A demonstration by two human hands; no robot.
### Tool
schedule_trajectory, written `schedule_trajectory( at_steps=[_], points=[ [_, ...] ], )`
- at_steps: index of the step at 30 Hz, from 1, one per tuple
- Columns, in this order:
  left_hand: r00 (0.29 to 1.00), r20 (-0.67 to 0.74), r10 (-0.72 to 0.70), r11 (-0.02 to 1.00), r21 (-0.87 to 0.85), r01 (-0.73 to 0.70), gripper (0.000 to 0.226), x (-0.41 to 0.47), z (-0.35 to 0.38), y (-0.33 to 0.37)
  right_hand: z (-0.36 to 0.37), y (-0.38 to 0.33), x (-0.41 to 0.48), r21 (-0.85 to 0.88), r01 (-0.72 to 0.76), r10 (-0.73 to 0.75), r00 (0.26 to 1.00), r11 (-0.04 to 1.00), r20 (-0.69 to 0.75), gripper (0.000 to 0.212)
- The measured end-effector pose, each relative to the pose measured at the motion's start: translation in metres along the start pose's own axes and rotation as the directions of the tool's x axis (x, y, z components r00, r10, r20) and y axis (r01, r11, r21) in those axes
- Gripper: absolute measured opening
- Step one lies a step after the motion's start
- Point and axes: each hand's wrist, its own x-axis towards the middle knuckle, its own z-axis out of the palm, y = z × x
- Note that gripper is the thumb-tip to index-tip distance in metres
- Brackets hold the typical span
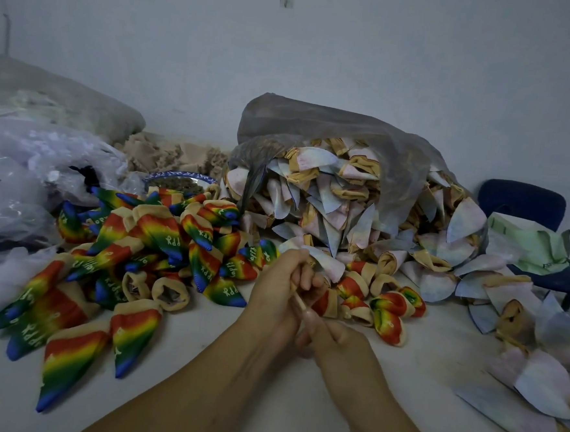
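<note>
Nearest the camera, above the near middle of the tabletop (232,364), the two hands are meeting and touching each other. The right hand (333,342) is pinching the lower end of a thin stick (299,301) between thumb and fingertips, while the left hand (282,286), just beyond it, is curling its fingers round a pale cloth cone (327,264) whose tip is poking out past the knuckles toward the far edge. The stick is running up into the left fist, probably into the cone's open mouth, though the fingers are hiding that joint. The cone is looking light, limp and easily crumpled, so it is asking for a grip round its firmer tan cuff rather than its floppy tip. The stick is looking slim and stiff, likely to snap or pierce the seam if forced, so it is best being held low and pushed gently. Farther out, toward the left edge, rainbow cones (159,251) are lying in a loose heap. Toward the far edge, a grey plastic bag (350,132) is spilling more pale cones across to the right edge, where a blue chair (527,202) is standing behind.
</note>
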Motion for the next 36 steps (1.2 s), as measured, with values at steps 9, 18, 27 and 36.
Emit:
schedule_trajectory(
  at_steps=[9,18,27,36],
  points=[
    [0.997,0.050,-0.063,0.979,-0.193,0.072,0.034,0.000,-0.013,0.005,-0.029,0.013,0.015,-0.255,0.213,-0.227,0.974,0.943,-0.026,0.059],
    [0.976,0.197,-0.088,0.968,-0.217,0.131,0.060,-0.012,-0.005,0.008,-0.027,0.016,0.018,-0.096,0.239,-0.241,0.971,0.966,-0.001,0.053],
    [0.997,-0.022,0.070,0.967,0.246,-0.062,0.059,0.001,-0.005,-0.006,0.001,0.015,0.015,-0.094,0.158,-0.169,0.978,0.983,-0.120,0.041],
    [0.996,0.082,-0.047,0.998,0.054,0.043,0.043,-0.001,-0.012,-0.001,-0.018,0.022,0.024,-0.092,0.151,-0.163,0.975,0.984,-0.150,0.049]
  ],
)
